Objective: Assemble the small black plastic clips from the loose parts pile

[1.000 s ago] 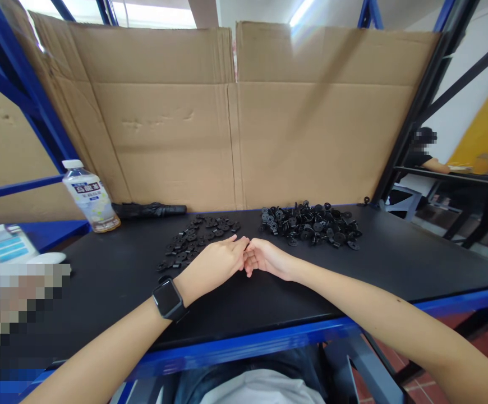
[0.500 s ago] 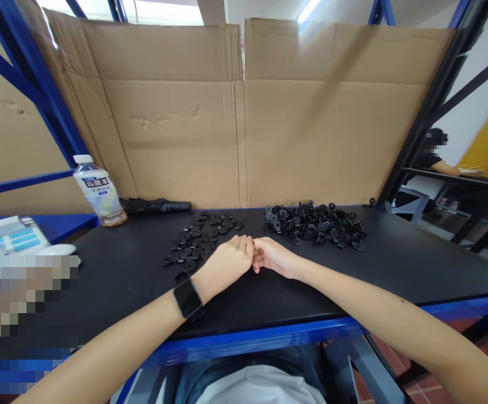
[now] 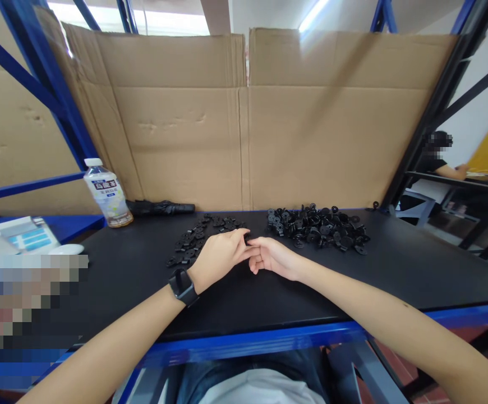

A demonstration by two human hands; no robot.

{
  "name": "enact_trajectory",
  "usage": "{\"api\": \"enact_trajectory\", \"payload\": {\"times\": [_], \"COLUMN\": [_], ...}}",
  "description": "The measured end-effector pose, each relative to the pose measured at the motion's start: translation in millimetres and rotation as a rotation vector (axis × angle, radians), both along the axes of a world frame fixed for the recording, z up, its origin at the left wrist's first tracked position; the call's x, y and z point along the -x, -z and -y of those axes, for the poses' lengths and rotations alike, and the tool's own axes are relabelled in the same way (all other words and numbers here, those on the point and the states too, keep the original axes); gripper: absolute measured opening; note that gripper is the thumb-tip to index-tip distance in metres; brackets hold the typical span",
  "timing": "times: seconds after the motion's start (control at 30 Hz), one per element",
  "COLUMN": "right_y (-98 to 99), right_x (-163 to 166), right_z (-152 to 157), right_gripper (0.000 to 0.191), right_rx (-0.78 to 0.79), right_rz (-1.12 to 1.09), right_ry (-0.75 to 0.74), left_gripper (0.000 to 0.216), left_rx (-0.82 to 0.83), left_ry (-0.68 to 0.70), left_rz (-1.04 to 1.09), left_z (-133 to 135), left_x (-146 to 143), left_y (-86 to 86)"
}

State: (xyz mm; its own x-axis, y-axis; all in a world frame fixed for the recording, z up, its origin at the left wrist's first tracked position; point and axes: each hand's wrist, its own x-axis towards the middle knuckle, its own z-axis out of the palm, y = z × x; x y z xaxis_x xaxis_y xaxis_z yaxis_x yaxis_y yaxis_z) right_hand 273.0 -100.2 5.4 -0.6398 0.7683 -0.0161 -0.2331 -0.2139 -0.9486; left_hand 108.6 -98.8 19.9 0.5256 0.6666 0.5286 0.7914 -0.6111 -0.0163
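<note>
My left hand (image 3: 221, 249), with a black watch (image 3: 183, 287) on its wrist, is closed at the fingertips around a small black plastic part (image 3: 246, 238), mostly covered by the fingers. Against those fingertips, my right hand (image 3: 274, 258) has its fingers curled in; what they hold, if anything, is hidden. Beyond and left of my left hand lie flat black round parts (image 3: 190, 245), spread in a loose patch. A denser heap of black disc-shaped parts (image 3: 320, 225) sits beyond my right hand.
Cardboard panels (image 3: 176, 123) stand along the back of the black tabletop (image 3: 311, 303). A drink bottle (image 3: 108, 193) and a folded black umbrella (image 3: 160, 207) are at the back left. A white device (image 3: 25, 238) lies at the left. Another person (image 3: 435, 160) sits far right.
My left hand has rotated and its fingers have opened out somewhat, exposing a bit of the black part. My right hand stays nearly in place. The whole view has shifted slightly.
</note>
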Motion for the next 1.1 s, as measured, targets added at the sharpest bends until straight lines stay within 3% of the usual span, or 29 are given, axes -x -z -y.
{"api": "enact_trajectory", "payload": {"times": [0.07, 0.2, 0.3, 0.43, 0.6, 0.73, 0.9, 1.1], "right_y": [1.1, -1.0, -6.3, -9.7, -7.6, -5.9, -2.2, 0.3], "right_x": [1.2, -5.4, -18.4, -24.3, -10.1, -6.8, -11.4, -10.1], "right_z": [-1.5, -10.8, -19.8, -23.0, -14.9, -12.3, -15.4, -14.3], "right_gripper": [0.022, 0.022, 0.028, 0.027, 0.024, 0.022, 0.021, 0.022], "right_rx": [0.054, 0.278, 0.351, 0.348, 0.296, 0.275, 0.255, 0.209], "right_rz": [-0.029, -0.279, -0.415, -0.446, -0.369, -0.307, -0.259, -0.163], "right_ry": [0.101, 0.536, 0.687, 0.691, 0.580, 0.554, 0.556, 0.509], "left_gripper": [0.030, 0.032, 0.032, 0.034, 0.036, 0.029, 0.016, 0.026], "left_rx": [0.027, 0.020, 0.009, 0.011, 0.039, 0.046, 0.205, 0.287], "left_ry": [0.027, 0.049, 0.030, -0.009, -0.003, 0.048, 0.199, 0.182], "left_rz": [0.049, 0.032, -0.054, -0.191, -0.367, -0.338, -0.189, -0.021], "left_z": [-2.2, -13.6, -27.5, -53.1, -78.8, -62.3, -27.6, -30.6], "left_x": [2.6, 15.6, 26.0, 22.7, -7.2, -13.7, 12.0, 22.0], "left_y": [-2.2, -6.7, -8.5, -4.8, 8.0, 11.7, 5.2, 3.3]}}
